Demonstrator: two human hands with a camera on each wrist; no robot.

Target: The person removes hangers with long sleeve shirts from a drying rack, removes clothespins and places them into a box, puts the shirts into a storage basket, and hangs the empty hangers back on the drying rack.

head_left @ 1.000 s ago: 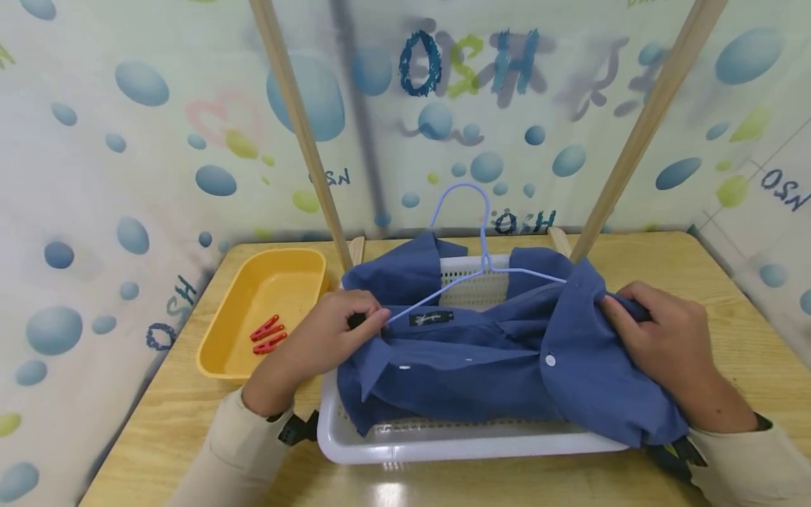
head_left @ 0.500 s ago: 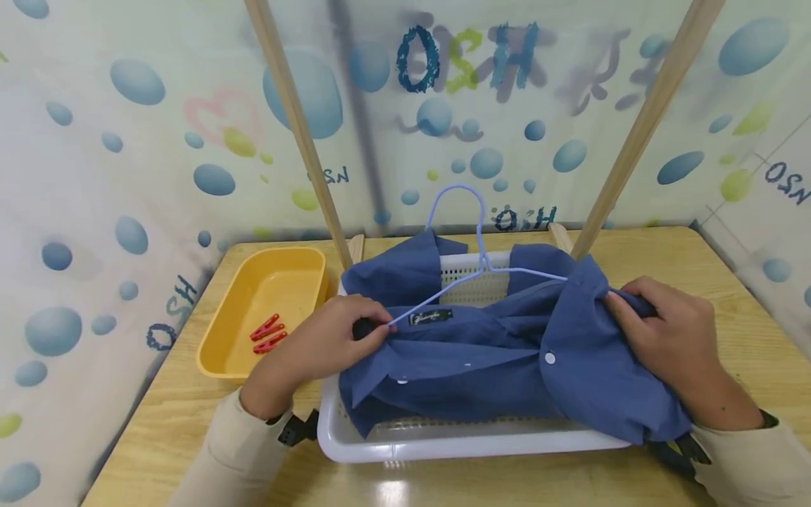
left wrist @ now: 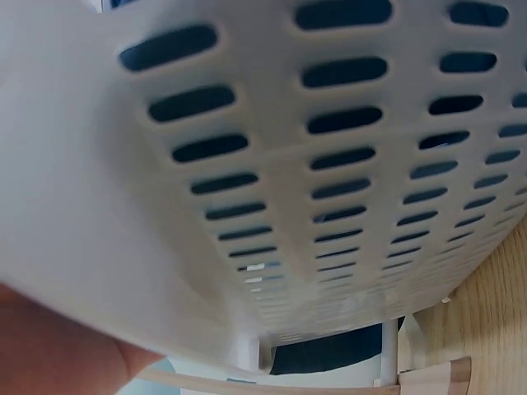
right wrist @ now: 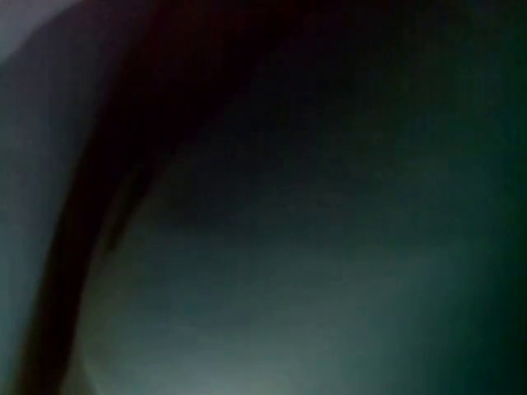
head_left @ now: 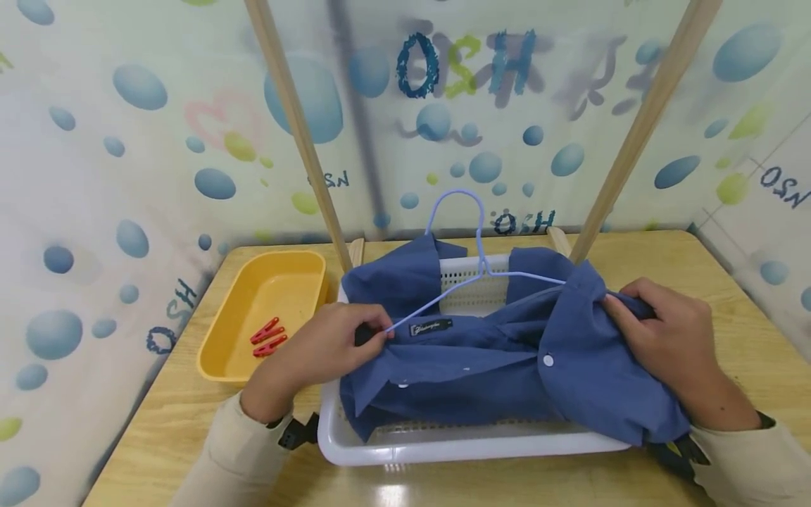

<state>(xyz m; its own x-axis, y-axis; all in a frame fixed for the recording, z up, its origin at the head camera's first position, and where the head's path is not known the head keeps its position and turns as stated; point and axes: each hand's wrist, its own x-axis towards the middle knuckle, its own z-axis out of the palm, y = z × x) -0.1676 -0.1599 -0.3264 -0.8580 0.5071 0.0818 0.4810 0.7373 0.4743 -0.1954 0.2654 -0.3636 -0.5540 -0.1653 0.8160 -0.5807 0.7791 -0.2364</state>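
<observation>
blue cloth is gathered in the right hand (head_left: 671, 341), thumb and fingers curled on the shoulder of the shirt (head_left: 469, 394), at the right side of the white basket (head_left: 443, 451). over the basket's left side, the left hand (head_left: 336, 341) pinches the lower end of the hanger (head_left: 483, 267) between thumb and fingers, just above the cloth; whether it takes cloth too, i cannot tell. the shirt lies across the top of the basket, its black label (head_left: 431, 327) facing up and a white button (head_left: 548, 360) nearer the right hand. the hanger's other arm runs in under the shirt, and its hook stands up near the basket's back rim. more blue cloth covers the basket's back corners. left of the basket sits a yellow tray (head_left: 279, 289) with red clips (head_left: 269, 346) inside. behind the basket rise two wooden poles (head_left: 298, 127), then a spotted wall (head_left: 222, 42); beneath it is a wooden table (head_left: 158, 422). the left wrist view shows the basket's slotted side up close; the right wrist view is too dark to read.
</observation>
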